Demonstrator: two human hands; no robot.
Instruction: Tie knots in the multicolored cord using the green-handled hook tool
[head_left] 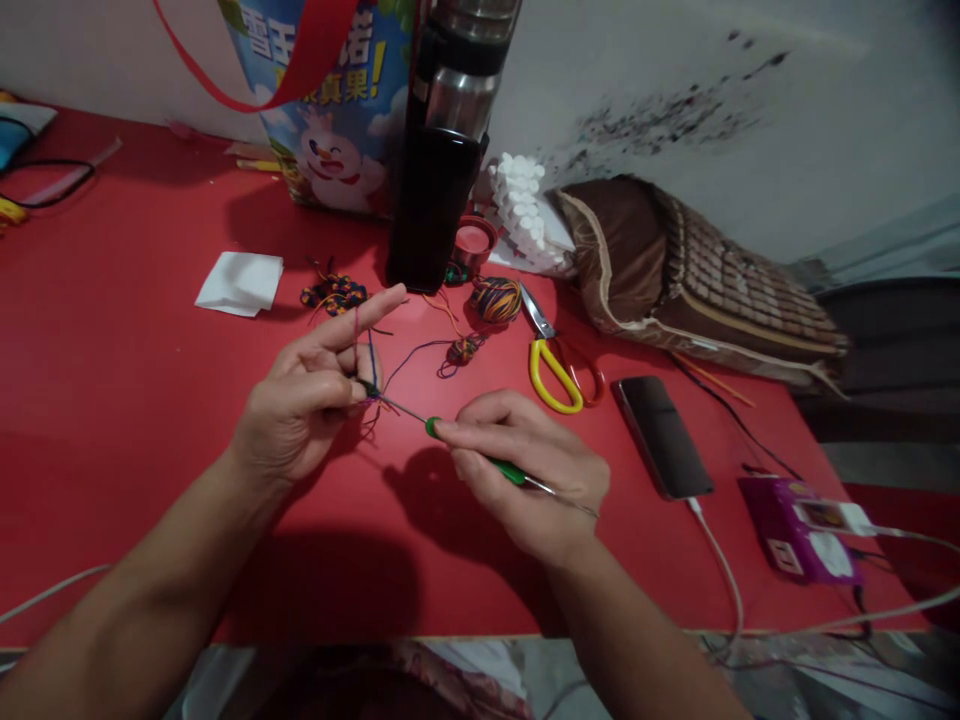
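Observation:
My left hand (300, 400) pinches a small dark piece of crochet work (369, 389) between thumb and fingers. Its index finger points up and outward, with a strand of yarn (356, 335) looped over it. My right hand (532, 465) is closed around the green grip of a crochet hook (510, 470), whose thin metal shaft reaches left to the crochet work. Just beyond my hands lie a small multicoloured yarn ball (462, 350) and a larger one (496, 300). A strand runs from the small ball toward the work. Crocheted pieces (334, 293) lie behind my left hand.
Yellow-handled scissors (553, 375) lie right of the yarn. A black phone (433, 210) leans on a steel flask (469, 95) beside a printed bag (337, 130). Farther right are a charging phone (662, 437), a purple box (795, 530) and a brown cushion (697, 270). Folded white paper (240, 283) lies left.

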